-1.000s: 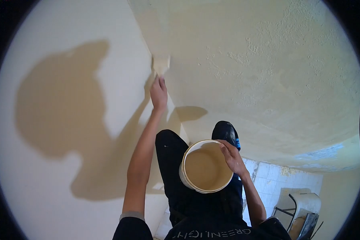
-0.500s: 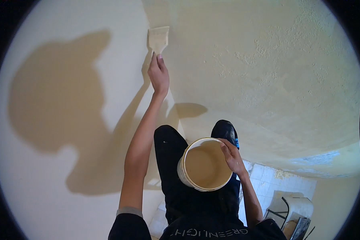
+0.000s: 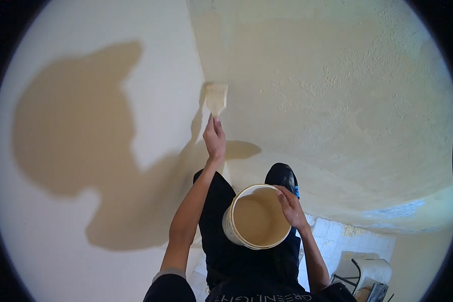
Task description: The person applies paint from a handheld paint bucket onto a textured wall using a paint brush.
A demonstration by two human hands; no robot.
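In my left hand is a wide, flat paintbrush, gripped by its handle with the bristles pointing up. It is coated in cream paint and lies close against the beige wall, just right of the corner with the white wall. My right hand clasps the rim of a white bucket, its thumb over the inner edge. Beige paint fills part of the bucket, which sits in front of my body above my dark trousers.
A white wall on the left carries my shadow. Rough, bumpy patches mark the beige wall. Below right, a chair with dark metal legs stands on a pale tiled floor. My dark shoe shows beyond the bucket.
My left hand has drawn the paintbrush down along the wall corner, toward my body and slightly right. The bucket in my right hand sits slightly lower in view.
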